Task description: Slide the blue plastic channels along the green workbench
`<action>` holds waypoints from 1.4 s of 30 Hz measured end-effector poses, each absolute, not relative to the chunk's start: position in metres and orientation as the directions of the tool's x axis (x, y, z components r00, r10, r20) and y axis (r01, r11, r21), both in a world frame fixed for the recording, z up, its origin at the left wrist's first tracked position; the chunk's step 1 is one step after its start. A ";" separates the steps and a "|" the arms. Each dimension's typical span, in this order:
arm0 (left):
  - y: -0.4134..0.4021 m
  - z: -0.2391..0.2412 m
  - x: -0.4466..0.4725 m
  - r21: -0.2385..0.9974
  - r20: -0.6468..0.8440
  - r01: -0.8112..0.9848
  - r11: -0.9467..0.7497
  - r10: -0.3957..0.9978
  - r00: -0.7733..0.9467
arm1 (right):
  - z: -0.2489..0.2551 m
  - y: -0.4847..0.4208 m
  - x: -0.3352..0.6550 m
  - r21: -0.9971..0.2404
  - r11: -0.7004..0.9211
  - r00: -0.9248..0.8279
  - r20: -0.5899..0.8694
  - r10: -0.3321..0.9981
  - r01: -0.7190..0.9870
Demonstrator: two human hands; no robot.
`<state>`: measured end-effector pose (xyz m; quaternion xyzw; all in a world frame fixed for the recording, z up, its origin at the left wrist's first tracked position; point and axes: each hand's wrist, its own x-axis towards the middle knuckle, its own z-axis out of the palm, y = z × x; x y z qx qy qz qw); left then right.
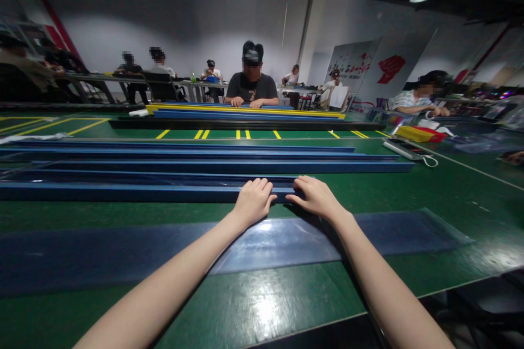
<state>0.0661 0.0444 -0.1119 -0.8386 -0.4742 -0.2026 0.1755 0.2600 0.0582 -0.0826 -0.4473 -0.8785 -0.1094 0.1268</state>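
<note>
A long blue channel-shaped strip (123,193) lies across the green table, the nearest of several like it. My left hand (254,199) is closed over its near wall, close to the right end, fingers on top and thumb on the near side. At the very end of the same strip, my right hand (313,195) is curled round it, with the thumb along the near face. Part of that end is hidden by the fingers. Between me and the strip, a long clear plastic sleeve (282,248) lies flat under my forearms.
Behind the held strip lie more blue strips (360,167). A black strip (245,124) and a yellow strip (335,115) are farther back, before a seated person (251,84). A power bank (405,149) with a white cord and a yellow-red tray (421,133) sit at right.
</note>
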 end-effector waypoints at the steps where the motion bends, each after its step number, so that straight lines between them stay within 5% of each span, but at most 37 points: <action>1: 0.045 -0.112 0.066 -0.104 0.510 0.866 -0.489 0.722 0.468 | -0.084 0.058 0.258 0.088 0.582 -0.576 0.321 0.751 0.808; 24: 0.044 -0.112 0.066 -0.098 0.530 0.877 -0.470 0.722 0.446 | -0.087 0.065 0.258 0.075 0.556 -0.543 0.362 0.758 0.827; 42: 0.045 -0.113 0.067 -0.119 0.540 0.917 -0.381 0.750 0.382 | -0.074 0.064 0.300 0.022 0.353 -0.344 0.291 0.893 0.935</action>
